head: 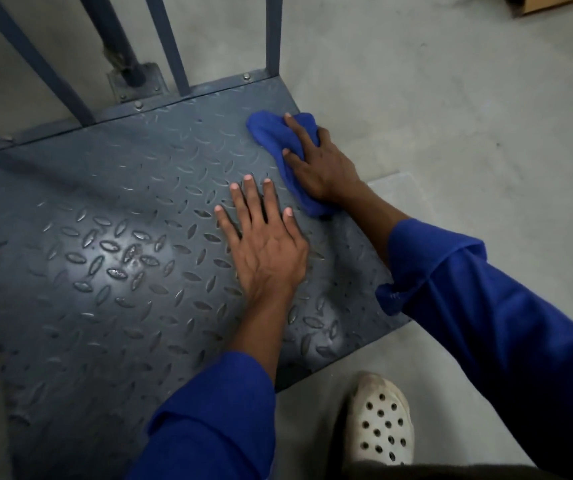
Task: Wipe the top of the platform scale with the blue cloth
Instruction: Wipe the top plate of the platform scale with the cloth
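At the 2 o'clock corner of the platform scale (105,271) top, close to the right edge, your blue cloth (269,133) sits bunched on the tread plate. Your right hand (316,168) is on top of it, fingers curled over the wad and thumb dug into its left side. It grips the cloth and presses it onto the plate.

Your left hand (264,244) lies palm down on bare plate at 7 o'clock from the cloth. Its fingers are straight and slightly spread, holding nothing, and the thumb tip is just beside the cloth's near end — can't tell if it touches.

Both of your sleeves (486,306) are blue and pushed back from the wrists.

Other items:
- Upright bars (273,32) rise from the plate's 12 o'clock edge. A round post (118,39) stands on a bolted foot just behind that edge, at 11 o'clock.
- There is a glare patch on the plate at 9 o'clock from your left hand.
- A white perforated clog (378,420) is on the concrete floor (451,98), at 5 o'clock off the plate's near corner.
- Something pale and clear (396,188) lies on the floor at 3 o'clock from your right hand, partly behind the forearm — can't tell what it is.
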`<action>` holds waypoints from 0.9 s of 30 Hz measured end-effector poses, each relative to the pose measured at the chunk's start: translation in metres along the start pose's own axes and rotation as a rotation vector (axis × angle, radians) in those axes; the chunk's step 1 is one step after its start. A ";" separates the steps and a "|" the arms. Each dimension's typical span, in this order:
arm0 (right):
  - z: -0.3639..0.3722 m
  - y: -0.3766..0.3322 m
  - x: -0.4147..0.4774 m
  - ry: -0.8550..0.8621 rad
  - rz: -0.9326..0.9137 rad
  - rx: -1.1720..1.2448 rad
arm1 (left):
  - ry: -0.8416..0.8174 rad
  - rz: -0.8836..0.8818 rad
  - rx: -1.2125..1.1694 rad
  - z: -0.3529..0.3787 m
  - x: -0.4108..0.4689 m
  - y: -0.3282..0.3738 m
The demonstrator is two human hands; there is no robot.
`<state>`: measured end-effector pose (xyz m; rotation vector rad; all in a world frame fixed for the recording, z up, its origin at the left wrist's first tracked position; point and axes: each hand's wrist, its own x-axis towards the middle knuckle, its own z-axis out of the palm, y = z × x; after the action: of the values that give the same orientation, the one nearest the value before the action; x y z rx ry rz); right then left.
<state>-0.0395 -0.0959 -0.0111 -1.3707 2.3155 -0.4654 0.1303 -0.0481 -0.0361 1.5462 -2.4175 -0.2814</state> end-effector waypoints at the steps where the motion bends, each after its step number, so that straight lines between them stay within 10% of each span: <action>1: 0.000 0.001 -0.009 0.010 0.001 -0.007 | 0.000 0.003 -0.008 -0.001 0.000 0.000; 11: -0.015 0.015 -0.108 -0.104 0.120 0.114 | 0.263 0.106 -0.456 -0.012 -0.024 -0.008; 17: -0.045 0.027 -0.152 0.025 0.194 0.637 | 0.064 -0.185 -0.751 -0.038 -0.015 0.029; 27: -0.005 0.057 -0.170 0.268 0.030 0.387 | -0.168 -0.152 -0.683 -0.035 -0.010 0.052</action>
<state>-0.0108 0.0816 -0.0046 -1.1389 2.2812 -1.0812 0.1004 -0.0184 0.0112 1.4050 -1.9795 -1.1655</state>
